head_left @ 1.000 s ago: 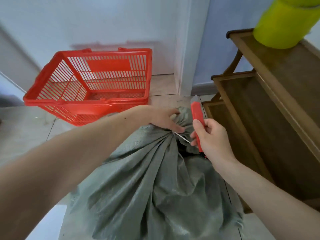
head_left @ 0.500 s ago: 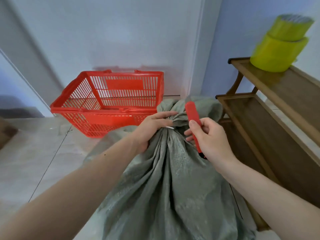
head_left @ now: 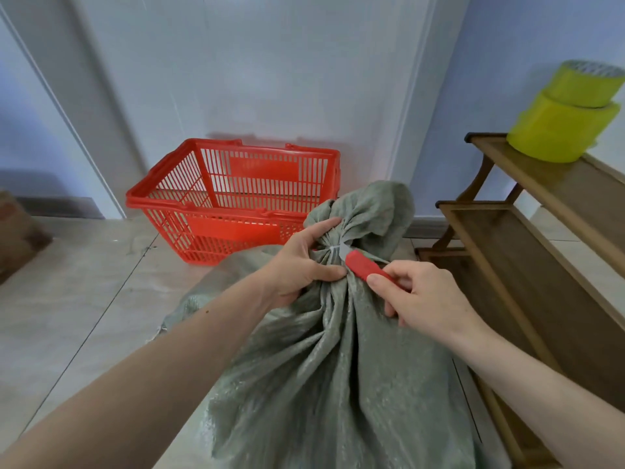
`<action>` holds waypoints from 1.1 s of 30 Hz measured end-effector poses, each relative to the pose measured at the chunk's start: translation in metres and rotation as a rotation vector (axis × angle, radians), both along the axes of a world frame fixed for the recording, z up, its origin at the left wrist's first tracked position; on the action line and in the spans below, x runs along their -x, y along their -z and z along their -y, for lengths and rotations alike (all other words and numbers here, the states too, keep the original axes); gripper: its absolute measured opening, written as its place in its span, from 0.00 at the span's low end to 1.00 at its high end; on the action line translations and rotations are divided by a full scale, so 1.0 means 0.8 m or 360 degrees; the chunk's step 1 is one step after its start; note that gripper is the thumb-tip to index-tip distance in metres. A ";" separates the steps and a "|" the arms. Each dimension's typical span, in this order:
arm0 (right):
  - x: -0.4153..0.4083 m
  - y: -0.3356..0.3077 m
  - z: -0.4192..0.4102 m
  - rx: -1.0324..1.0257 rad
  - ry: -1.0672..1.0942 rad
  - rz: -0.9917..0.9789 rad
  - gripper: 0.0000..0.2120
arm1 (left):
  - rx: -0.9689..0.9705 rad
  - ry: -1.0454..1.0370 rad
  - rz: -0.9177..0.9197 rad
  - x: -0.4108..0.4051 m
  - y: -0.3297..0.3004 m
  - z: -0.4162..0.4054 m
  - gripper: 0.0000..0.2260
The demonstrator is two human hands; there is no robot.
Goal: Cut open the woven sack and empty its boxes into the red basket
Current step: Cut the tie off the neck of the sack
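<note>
A grey-green woven sack (head_left: 338,367) stands on the floor in front of me, its neck gathered and bound by a white tie (head_left: 333,249). My left hand (head_left: 304,262) grips the bunched neck just below the tie. My right hand (head_left: 426,296) holds a red utility knife (head_left: 365,267), its short blade touching the tie. The red basket (head_left: 236,201) stands behind the sack by the wall, with nothing visible inside. The boxes are hidden in the sack.
A wooden stepped shelf (head_left: 527,252) stands close on the right, with two stacked rolls of yellow tape (head_left: 568,113) on top. A brown cardboard box (head_left: 17,238) sits at the far left. Tiled floor (head_left: 84,299) lies to the left of the sack.
The sack's neck now stands higher and clear of the basket. My right hand has tipped the knife from upright to point up-left, bringing the blade onto the white tie.
</note>
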State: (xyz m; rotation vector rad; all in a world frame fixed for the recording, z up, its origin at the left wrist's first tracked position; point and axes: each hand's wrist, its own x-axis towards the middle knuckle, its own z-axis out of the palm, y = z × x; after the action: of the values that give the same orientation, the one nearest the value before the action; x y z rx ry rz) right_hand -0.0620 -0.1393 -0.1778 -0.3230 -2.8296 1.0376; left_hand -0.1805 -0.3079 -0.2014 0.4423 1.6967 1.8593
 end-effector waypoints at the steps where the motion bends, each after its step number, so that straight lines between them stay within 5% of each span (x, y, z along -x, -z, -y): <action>1: 0.000 -0.001 -0.001 -0.0040 0.0003 0.0020 0.13 | 0.0011 0.0009 -0.0002 0.000 -0.002 0.001 0.38; 12: 0.008 -0.006 -0.006 -0.0370 -0.0043 0.0121 0.13 | 0.0075 0.0154 -0.0010 0.002 -0.004 0.003 0.42; 33: 0.004 0.019 0.002 -0.0201 0.0248 -0.0050 0.14 | 0.0151 0.0160 -0.0103 -0.010 0.010 0.001 0.41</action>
State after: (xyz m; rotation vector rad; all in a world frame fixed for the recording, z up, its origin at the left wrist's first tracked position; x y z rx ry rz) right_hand -0.0651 -0.1406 -0.1928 -0.5005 -2.7731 0.8219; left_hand -0.1724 -0.3083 -0.2091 0.5441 1.7632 1.7022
